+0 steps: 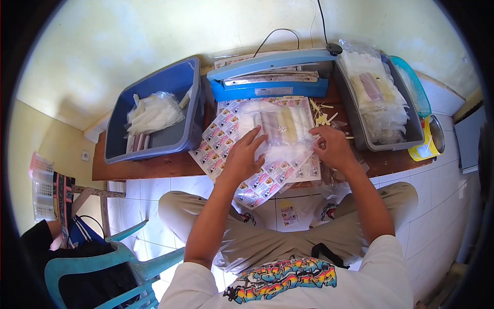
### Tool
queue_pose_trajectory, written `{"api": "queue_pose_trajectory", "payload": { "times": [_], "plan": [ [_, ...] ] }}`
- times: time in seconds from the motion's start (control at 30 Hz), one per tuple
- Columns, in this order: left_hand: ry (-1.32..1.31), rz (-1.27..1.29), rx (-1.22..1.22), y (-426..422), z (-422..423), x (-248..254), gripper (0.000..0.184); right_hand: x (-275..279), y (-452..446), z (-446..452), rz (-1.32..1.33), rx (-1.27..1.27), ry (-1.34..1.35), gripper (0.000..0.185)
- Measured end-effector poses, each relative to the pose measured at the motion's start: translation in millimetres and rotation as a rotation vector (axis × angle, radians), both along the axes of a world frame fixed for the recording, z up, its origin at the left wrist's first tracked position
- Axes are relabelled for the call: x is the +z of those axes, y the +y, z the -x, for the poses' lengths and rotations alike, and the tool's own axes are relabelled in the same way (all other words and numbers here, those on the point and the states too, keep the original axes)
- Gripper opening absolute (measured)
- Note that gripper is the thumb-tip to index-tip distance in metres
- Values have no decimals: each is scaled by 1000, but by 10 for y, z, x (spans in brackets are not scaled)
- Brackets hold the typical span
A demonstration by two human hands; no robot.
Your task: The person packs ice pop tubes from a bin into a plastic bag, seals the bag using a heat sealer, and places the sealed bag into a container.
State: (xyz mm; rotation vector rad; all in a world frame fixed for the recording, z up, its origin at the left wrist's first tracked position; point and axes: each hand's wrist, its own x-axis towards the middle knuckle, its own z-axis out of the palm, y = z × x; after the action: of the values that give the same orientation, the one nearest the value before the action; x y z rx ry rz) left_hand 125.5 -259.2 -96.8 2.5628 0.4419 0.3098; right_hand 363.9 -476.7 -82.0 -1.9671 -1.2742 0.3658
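A clear plastic packet (282,123) lies flat on the printed label sheets (226,131) in front of me. Inside it are pale white, brownish-purple and yellowish sticks side by side, with a small dark-marked label showing. My left hand (246,155) rests at the packet's left side, fingers outstretched and partly on the plastic. At the right edge, my right hand (332,148) has its thumb and fingertips pinched together on the packet's plastic. Just behind the packet stands a blue heat sealer (269,88), its long arm (278,62) raised above the sealing bar.
A blue-grey bin (193,116) with stick bundles stands left; a grey bin (364,129) piled with filled packets stands right. Beyond it are a teal basket (419,98) and a yellow tin (426,149). Yellow strips (321,116) litter the wooden table (149,167). A green chair (87,262) stands lower left.
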Motion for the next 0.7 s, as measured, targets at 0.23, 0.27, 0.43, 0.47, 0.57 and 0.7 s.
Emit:
{"api": "queue_pose_trajectory", "payload": {
  "times": [0.23,0.27,0.43,0.47,0.57,0.7],
  "plan": [
    [-5,-37,-76,-56,234,159,79,278,-199,42,75,96,-270,42],
    [-20,-109,-61,-45,245,119,74,246,-202,39,73,93,-270,42],
    [4,-120,13,-64,172,95,47,-21,-93,69,50,73,-314,28],
    [-54,-167,-12,-43,148,65,35,-52,-80,66,45,72,-317,28],
    [-155,-206,-21,-33,88,70,18,-102,-51,43,-11,59,-384,18],
    [-313,-199,37,-11,6,118,6,-84,-25,14,-157,-3,-353,11]
  ]
}}
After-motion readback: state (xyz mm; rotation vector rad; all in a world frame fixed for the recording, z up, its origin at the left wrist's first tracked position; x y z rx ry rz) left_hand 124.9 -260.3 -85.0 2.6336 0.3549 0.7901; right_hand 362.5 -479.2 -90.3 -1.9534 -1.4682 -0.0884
